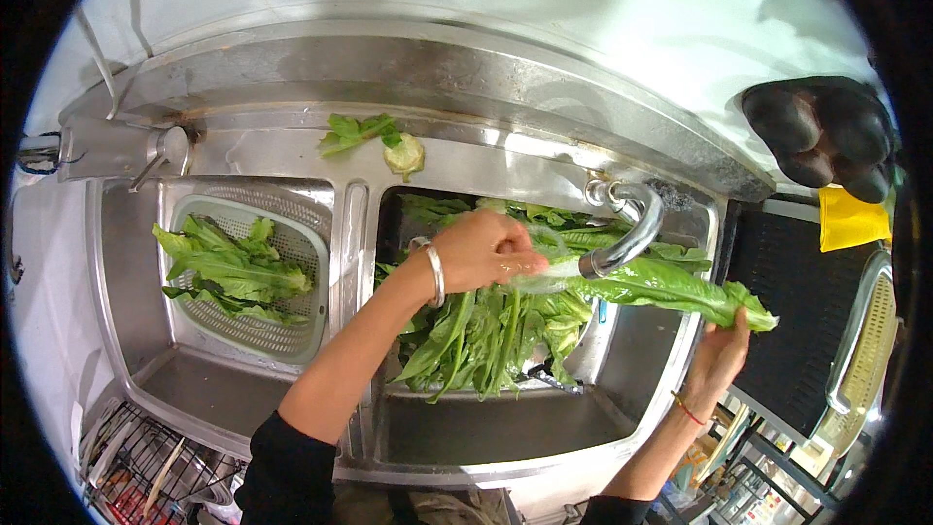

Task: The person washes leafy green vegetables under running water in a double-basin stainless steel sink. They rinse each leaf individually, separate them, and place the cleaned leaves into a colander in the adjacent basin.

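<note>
A long green lettuce leaf (656, 283) stretches under the spout of the chrome faucet (641, 233). My right hand (718, 354) pinches its pale stem end, beyond the right rim of the sink. Water runs from the spout and splashes around the fingers of my left hand (485, 251), which are curled near the leaf's other end. The splash hides whether they grip it. Beneath my hands, a heap of wet leafy greens (481, 350) fills much of the right basin (503, 426).
In the left basin (219, 379), a pale green colander (321, 292) holds lettuce leaves (240, 266). A cut stem base (404, 154) and leaf scraps (357, 133) lie on the back ledge. A black ridged board (794, 306) and another strainer (864, 364) stand right; a wire rack (146, 463) is lower left.
</note>
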`<action>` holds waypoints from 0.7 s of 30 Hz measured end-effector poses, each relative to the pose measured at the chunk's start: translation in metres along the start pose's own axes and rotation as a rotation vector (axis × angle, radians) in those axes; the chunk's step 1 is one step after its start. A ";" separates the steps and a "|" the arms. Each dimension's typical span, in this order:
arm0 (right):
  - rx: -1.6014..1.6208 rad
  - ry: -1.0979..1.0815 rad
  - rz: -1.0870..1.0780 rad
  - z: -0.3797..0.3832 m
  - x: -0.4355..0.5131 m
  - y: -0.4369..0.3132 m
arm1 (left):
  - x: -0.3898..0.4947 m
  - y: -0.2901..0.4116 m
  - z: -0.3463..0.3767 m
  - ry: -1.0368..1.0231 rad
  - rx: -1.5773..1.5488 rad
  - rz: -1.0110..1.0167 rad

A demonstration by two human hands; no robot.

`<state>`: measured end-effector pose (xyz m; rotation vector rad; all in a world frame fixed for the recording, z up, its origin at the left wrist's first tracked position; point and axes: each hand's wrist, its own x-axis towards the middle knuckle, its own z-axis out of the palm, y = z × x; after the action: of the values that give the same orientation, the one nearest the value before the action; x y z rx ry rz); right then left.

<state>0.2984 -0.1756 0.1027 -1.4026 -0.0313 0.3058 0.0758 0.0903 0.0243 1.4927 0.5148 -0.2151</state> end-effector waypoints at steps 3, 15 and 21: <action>-0.254 0.061 0.065 0.010 -0.012 -0.006 | -0.006 -0.004 0.013 0.385 0.236 0.357; 0.031 -0.267 0.548 0.113 -0.065 0.053 | -0.038 0.002 0.072 0.070 -0.099 -0.006; -0.035 -0.506 0.770 0.125 -0.088 0.087 | -0.081 -0.029 0.051 0.101 -0.673 -0.233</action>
<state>0.1719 -0.0637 0.0533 -1.2923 0.0914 1.2988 0.0021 0.0239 0.0349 0.7898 0.7553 -0.1286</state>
